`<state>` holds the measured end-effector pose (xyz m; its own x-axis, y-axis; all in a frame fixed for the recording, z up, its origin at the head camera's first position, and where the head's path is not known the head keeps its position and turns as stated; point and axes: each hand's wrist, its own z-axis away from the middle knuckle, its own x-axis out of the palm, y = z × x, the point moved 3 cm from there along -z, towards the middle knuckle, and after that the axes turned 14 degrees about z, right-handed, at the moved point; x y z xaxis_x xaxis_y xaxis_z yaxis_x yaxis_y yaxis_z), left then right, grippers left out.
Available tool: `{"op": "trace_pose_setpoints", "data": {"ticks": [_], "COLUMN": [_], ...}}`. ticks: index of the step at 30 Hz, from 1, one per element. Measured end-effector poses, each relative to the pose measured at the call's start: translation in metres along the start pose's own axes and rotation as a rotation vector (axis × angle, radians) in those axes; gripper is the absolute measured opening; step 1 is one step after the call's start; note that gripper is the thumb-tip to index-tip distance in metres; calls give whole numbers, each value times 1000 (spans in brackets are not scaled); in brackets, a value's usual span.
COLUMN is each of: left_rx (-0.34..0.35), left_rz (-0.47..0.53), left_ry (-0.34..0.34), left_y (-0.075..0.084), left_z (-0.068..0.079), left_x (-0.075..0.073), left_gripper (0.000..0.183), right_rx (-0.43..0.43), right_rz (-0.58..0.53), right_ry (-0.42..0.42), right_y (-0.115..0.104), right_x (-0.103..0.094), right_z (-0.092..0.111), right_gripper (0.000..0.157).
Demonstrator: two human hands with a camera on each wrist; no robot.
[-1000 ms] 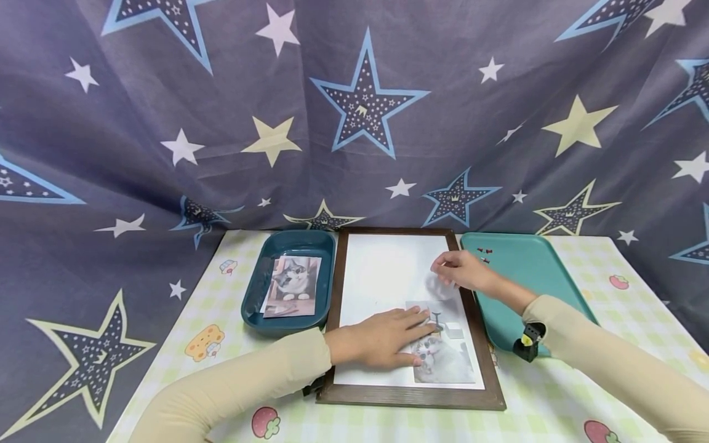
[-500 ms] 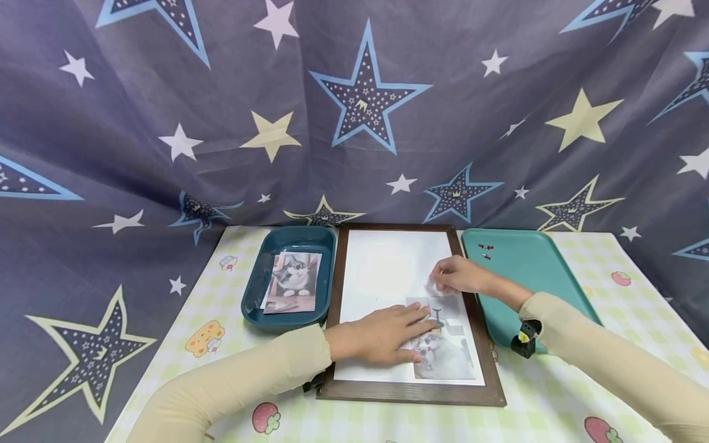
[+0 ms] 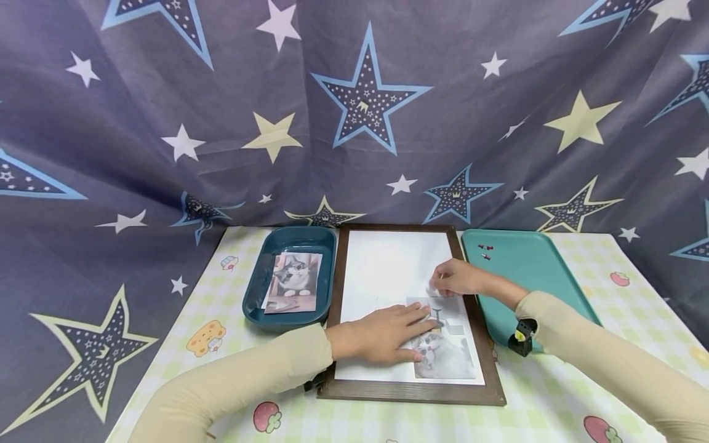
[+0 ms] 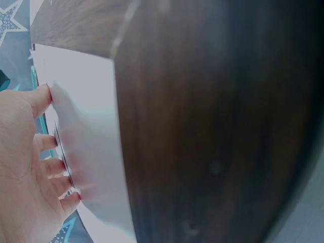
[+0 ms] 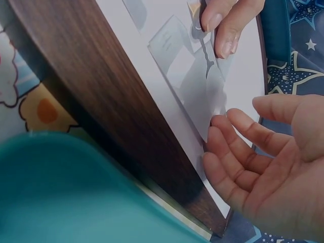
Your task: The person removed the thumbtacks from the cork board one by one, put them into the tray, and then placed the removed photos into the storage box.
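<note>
A brown-framed white board (image 3: 382, 264) lies on the table. On its lower right is a pale photo (image 3: 451, 357) of a white cat. My left hand (image 3: 382, 338) rests flat with spread fingers on the board and the photo's left part. My right hand (image 3: 456, 277) is at the photo's top edge. In the right wrist view, its loosely curled fingers (image 5: 223, 167) meet the board beside the photo's corner, thumb apart, with no object visible between them. The left wrist view shows the left fingers (image 4: 53, 167) against the white surface.
To the left stands a dark blue tray (image 3: 252, 295) with cat photos (image 3: 293, 283) in it. A teal tray (image 3: 532, 271) at the right holds several red push pins (image 3: 485, 248) near its far left corner. Behind the table hangs a star-patterned curtain (image 3: 221, 92).
My right hand has come down a little, closer to the photo's top edge. The left hand stays in place on the photo and board.
</note>
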<state>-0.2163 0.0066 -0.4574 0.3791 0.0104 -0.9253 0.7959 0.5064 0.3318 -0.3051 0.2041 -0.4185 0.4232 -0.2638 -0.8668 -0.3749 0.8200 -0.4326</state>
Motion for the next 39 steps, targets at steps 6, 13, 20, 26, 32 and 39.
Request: {"op": "trace_pose_setpoints", "data": {"ticks": [6, 13, 20, 26, 32, 39], "left_rx": [-2, -4, 1, -1, 0, -12], "left_rz": [-8, -13, -15, -6, 14, 14], "left_ry": [0, -1, -6, -4, -8, -1], "left_y": [-1, -1, 1, 0, 0, 2], "left_z": [-1, -1, 0, 0, 0, 0], "left_x": [1, 2, 0, 1, 0, -1], "left_gripper": [71, 72, 71, 71, 71, 71], "right_rx": [6, 5, 30, 66, 199, 346], "right_rz": [27, 42, 51, 17, -98, -283], "right_ry": [-3, -25, -40, -41, -71, -140], "right_y": [1, 2, 3, 3, 6, 12], "right_x": [2, 3, 6, 7, 10, 13], "right_z": [0, 2, 4, 11, 21, 36], "right_gripper": [27, 32, 37, 33, 32, 33]}}
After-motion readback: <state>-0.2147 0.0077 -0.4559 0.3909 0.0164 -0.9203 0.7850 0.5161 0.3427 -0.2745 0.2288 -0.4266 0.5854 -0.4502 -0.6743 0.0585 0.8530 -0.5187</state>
